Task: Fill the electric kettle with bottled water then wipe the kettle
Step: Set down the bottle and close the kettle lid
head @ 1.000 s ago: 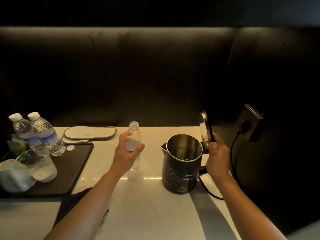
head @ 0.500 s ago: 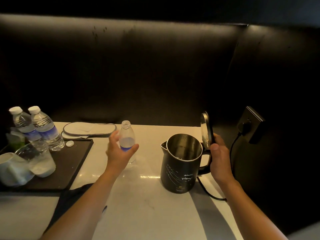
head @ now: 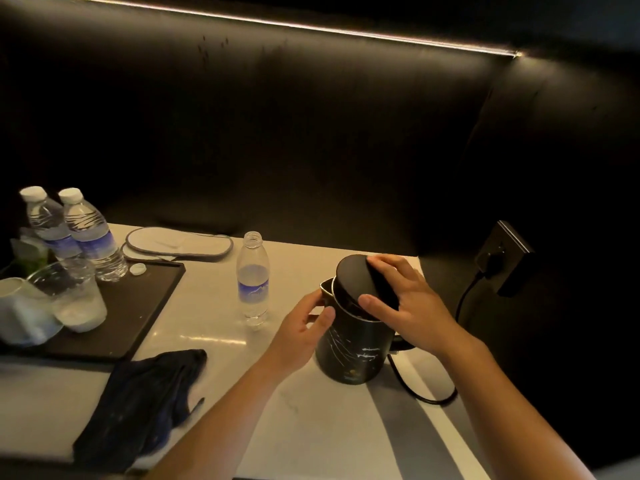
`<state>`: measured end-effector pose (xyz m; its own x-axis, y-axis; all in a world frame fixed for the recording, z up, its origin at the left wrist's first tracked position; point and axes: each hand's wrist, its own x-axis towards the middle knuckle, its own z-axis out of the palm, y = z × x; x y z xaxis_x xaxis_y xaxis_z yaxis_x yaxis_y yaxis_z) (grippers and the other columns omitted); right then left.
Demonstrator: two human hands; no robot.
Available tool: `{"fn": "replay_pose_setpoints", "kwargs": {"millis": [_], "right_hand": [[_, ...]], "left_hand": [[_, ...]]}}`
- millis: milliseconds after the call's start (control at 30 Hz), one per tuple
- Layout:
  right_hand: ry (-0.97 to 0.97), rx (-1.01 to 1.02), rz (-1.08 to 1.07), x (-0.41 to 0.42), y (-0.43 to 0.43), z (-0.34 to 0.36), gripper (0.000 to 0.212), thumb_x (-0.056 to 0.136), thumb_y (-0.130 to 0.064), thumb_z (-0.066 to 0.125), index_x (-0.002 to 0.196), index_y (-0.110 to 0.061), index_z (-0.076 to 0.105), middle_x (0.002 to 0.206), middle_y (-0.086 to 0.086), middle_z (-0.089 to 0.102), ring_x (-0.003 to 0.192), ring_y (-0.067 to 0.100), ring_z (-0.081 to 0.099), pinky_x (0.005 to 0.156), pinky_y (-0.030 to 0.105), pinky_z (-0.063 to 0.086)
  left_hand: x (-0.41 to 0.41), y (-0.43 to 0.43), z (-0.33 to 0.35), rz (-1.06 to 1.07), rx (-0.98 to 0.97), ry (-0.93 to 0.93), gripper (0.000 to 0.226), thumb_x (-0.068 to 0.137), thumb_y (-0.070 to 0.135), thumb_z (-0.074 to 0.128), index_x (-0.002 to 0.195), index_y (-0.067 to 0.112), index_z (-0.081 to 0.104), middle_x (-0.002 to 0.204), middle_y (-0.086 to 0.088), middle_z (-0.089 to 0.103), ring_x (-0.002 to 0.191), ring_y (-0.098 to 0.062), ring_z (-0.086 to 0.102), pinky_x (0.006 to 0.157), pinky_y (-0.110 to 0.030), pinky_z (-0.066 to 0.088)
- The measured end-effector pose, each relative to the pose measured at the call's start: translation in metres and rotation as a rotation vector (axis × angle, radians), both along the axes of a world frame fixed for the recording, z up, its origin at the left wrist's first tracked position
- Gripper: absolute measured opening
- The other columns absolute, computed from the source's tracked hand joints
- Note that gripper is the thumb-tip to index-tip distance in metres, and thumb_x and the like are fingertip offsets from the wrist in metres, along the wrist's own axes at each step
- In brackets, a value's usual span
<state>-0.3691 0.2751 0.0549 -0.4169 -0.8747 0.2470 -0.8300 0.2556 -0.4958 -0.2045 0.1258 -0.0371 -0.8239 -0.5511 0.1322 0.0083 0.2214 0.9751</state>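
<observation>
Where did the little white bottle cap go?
In the head view, the bottle cap lies at the left, on the far corner of the dark tray, right beside the two sealed bottles.

Bare bench point(head: 311, 427) is lying open near the kettle point(head: 353, 344). An uncapped bottle point(head: 253, 278) is standing left of it, a cloth point(head: 138, 403) is crowding near-left, and a cord point(head: 415, 389) is trailing right.
</observation>
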Motion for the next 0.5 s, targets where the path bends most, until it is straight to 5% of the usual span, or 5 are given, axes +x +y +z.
{"fn": "replay_pose_setpoints", "kwargs": {"millis": [267, 500], "right_hand": [[0.212, 0.120, -0.080, 0.002, -0.009, -0.009, 0.094, 0.074, -0.097, 0.032, 0.150, -0.042, 0.031, 0.151, -0.019, 0.028, 0.127, 0.018, 0.043, 0.088, 0.037, 0.046], [0.251, 0.167, -0.146, 0.003, -0.014, -0.011, 0.101, 0.067, -0.102, 0.027, 0.147, -0.040, 0.028, 0.145, -0.021, 0.023, 0.116, 0.029, 0.056, 0.074, 0.038, 0.050]], "left_hand": [[0.021, 0.002, 0.002, 0.074, -0.080, -0.108, 0.062, 0.089, 0.074, 0.044, 0.145, 0.047, 0.040, 0.147, 0.019, 0.048, 0.131, -0.002, 0.046, 0.108, -0.031, 0.041], [0.144, -0.034, -0.034, 0.608, -0.422, -0.285, 0.040, 0.094, 0.050, 0.055, 0.123, 0.023, 0.062, 0.123, 0.001, 0.063, 0.106, -0.016, 0.061, 0.089, -0.036, 0.053]]}}
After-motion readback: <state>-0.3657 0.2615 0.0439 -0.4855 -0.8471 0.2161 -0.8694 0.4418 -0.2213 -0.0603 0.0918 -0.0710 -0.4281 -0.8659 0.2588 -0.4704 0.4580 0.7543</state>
